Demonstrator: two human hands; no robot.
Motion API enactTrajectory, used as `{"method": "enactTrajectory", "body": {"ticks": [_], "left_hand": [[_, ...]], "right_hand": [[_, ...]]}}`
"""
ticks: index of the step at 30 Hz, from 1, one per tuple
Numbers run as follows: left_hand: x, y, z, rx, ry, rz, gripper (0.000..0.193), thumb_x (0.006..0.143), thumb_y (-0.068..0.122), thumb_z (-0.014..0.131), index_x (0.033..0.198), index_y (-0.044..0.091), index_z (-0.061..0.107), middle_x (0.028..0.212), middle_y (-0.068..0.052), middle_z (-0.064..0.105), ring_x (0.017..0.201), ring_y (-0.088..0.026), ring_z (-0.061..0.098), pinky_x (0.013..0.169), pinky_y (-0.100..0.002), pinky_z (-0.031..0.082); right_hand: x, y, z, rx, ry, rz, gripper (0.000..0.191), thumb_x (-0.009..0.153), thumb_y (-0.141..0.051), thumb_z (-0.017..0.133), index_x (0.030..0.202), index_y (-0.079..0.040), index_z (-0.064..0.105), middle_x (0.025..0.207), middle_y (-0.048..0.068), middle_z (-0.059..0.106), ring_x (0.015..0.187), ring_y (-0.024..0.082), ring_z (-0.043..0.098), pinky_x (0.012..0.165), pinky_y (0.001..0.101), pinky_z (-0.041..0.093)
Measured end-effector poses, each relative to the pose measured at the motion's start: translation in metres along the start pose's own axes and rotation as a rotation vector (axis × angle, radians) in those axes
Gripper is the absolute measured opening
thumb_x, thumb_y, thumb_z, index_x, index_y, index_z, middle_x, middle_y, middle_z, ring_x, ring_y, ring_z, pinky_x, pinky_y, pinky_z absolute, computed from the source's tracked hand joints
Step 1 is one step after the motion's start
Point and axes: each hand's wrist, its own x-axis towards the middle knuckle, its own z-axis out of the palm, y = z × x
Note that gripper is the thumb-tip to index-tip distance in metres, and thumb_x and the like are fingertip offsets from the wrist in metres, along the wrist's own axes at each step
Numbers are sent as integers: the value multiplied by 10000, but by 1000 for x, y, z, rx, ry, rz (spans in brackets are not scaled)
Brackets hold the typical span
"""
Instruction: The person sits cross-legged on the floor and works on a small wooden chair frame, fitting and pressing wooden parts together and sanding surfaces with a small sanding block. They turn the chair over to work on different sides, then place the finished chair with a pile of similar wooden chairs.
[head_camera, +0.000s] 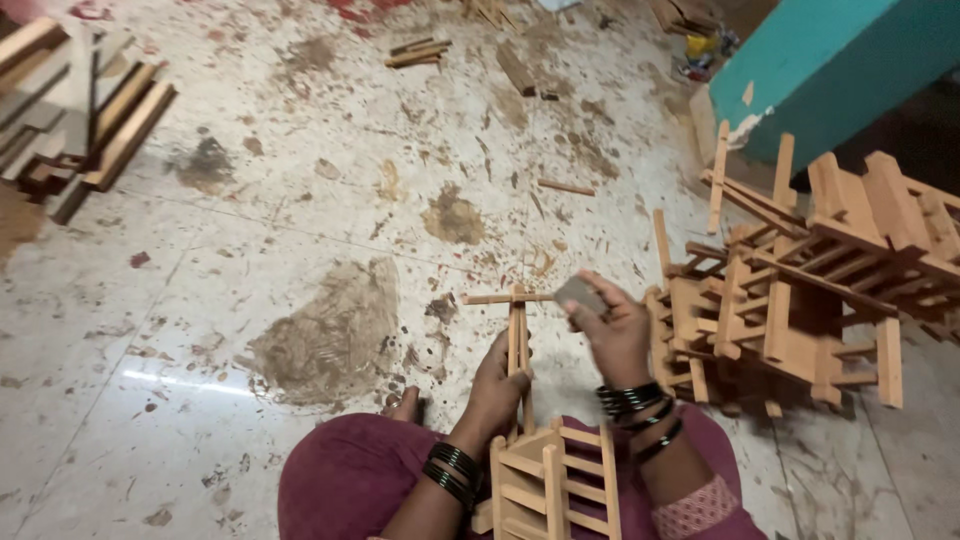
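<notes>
Small woodworking workshop, stained floor (250, 230) littered with offcuts (418, 52), stacked slats (110, 120), pile of unfinished wooden frames (800, 290)

Open floor (300, 230) ahead and to the left of the left hand (497, 385): only dust patches and small wood scraps, free passage. To the right, a heap of wooden frames (800, 280) stands just beside the right hand (615, 335), blocking that side. Loose slats (95, 120) far left, well apart. Turquoise block (830, 60) far right, behind the heap.
</notes>
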Motion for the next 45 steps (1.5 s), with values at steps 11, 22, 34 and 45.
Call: {"method": "enactTrajectory", "body": {"ticks": [11, 22, 34, 45], "left_hand": [[-10, 8, 10, -305, -115, 7, 661, 934, -39, 472, 1563, 77, 304, 1071, -60, 555, 869, -118, 605, 812, -266, 564], [-19, 35, 11, -48, -116, 293, 696, 962, -82, 433, 1607, 48, 207, 1586, -178, 410, 1460, -253, 409, 1188, -349, 340], [-20, 25, 12, -37, -87, 269, 686, 951, -85, 414, 1602, 42, 239, 1580, -211, 428, 1485, -309, 395, 1236, -390, 284], [-21, 27, 12, -227, -109, -47, 703, 922, -91, 441, 1576, 111, 279, 1081, -72, 531, 789, -102, 562, 696, -247, 552]], "right_hand": [[-15, -31, 51, -418, 8, -195, 237, 939, -145, 724, 1152, -42, 710, 895, 109, 793, 783, 123, 756, 678, 295, 582], [-23, -28, 71, -474, 12, -198, 583, 996, -123, 627, 1559, -85, 482, 670, 119, 660, 576, 162, 628, 545, 319, 529], [-24, -19, 77, -558, 27, -258, 606, 1038, -211, 610, 1595, -95, 401, 587, 97, 625, 501, 155, 629, 491, 317, 485], [-35, -22, 33, -208, -60, -152, 174, 1029, -149, 652, 1069, 14, 698, 854, 26, 775, 790, 66, 730, 693, 224, 595]]}}
